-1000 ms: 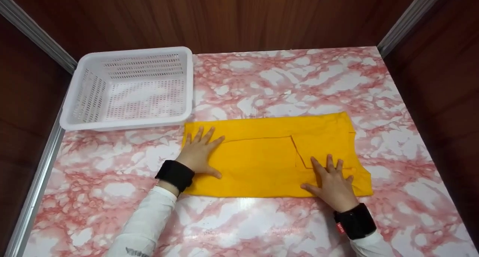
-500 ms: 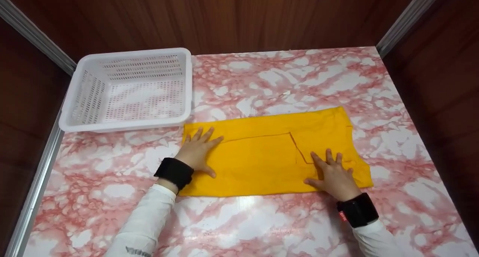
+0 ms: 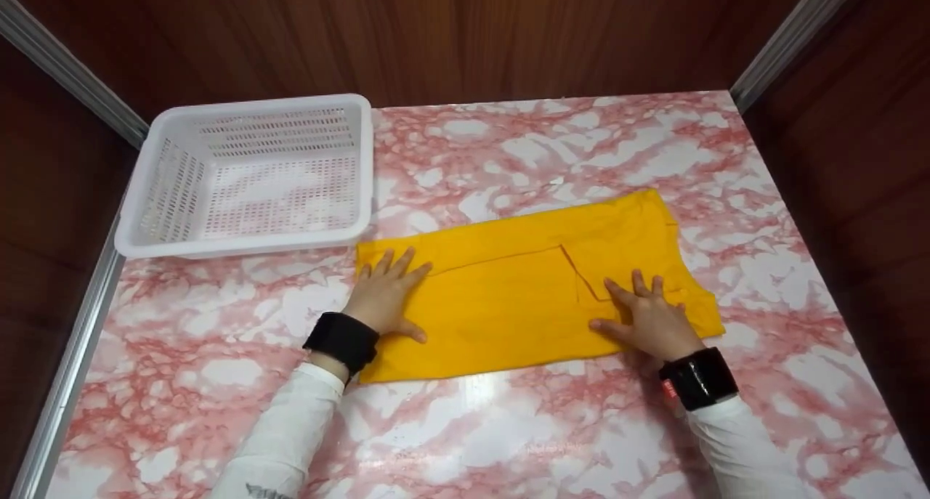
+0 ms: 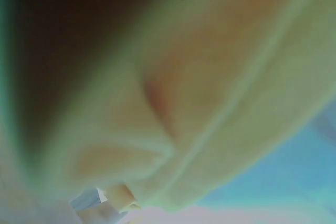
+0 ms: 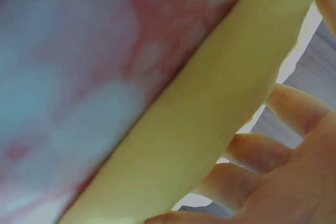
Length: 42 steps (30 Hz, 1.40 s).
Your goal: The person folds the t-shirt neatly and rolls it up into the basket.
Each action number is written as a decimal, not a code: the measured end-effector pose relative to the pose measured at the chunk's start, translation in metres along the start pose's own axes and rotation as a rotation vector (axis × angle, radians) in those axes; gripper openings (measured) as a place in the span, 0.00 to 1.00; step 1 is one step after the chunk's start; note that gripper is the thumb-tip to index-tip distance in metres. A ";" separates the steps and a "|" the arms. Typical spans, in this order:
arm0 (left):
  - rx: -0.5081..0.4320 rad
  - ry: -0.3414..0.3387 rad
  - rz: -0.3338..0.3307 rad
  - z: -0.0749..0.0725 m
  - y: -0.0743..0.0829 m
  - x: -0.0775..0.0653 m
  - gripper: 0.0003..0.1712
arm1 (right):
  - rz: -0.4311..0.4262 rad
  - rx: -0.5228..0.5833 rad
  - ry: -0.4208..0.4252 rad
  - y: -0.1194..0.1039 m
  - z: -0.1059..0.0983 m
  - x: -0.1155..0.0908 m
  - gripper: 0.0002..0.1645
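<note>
A yellow shirt [image 3: 501, 303], folded into a long strip, lies flat across the table, its right end tilted toward the back. Edges of a folded-over layer show on top, with a slanted crease near the right. My left hand [image 3: 381, 299] rests on the shirt's left end with fingers spread. Toward the other end, my right hand [image 3: 654, 321] lies on the cloth near its front edge, also with fingers spread. In the right wrist view, the fingers [image 5: 260, 153] reach past a yellow band of cloth [image 5: 199, 103]. The left wrist view is mostly a blur of pale fabric.
A white perforated plastic basket [image 3: 367, 172] stands at the back left, its near right corner close to the shirt. Dark wood panels [image 3: 465, 41] enclose the pink-and-white marbled table [image 3: 472, 433] at the back and both sides.
The shirt's right end has swung toward the back, with my right hand moving along with it. My left hand has stayed almost in place on the left end.
</note>
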<state>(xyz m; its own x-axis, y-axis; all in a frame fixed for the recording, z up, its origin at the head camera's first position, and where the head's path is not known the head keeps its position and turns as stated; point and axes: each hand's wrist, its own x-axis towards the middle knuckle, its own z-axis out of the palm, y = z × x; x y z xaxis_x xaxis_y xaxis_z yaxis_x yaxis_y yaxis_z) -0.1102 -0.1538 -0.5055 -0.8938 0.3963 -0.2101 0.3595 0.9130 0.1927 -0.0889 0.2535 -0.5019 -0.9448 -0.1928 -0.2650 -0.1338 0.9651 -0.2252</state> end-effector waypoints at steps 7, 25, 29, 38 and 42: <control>0.003 0.009 -0.015 0.004 0.002 0.001 0.68 | -0.002 0.030 -0.003 0.007 -0.004 0.014 0.48; 0.013 0.004 -0.113 0.007 0.015 0.002 0.69 | -0.058 -0.001 -0.008 0.018 -0.013 0.047 0.51; 0.023 0.026 -0.120 0.009 0.017 0.002 0.69 | -0.070 0.004 -0.017 0.022 -0.016 0.056 0.51; 0.037 0.062 -0.129 0.013 0.019 0.000 0.68 | -0.096 0.012 -0.041 0.025 -0.025 0.078 0.51; 0.025 0.069 -0.146 0.014 0.021 0.000 0.68 | -0.106 0.026 -0.057 0.025 -0.030 0.087 0.49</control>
<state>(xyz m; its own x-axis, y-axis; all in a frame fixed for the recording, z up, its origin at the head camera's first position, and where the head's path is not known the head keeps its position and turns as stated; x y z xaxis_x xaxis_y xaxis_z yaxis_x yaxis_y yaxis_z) -0.0994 -0.1331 -0.5146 -0.9530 0.2528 -0.1671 0.2308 0.9628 0.1405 -0.1835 0.2664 -0.5029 -0.9070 -0.3042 -0.2914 -0.2237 0.9340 -0.2785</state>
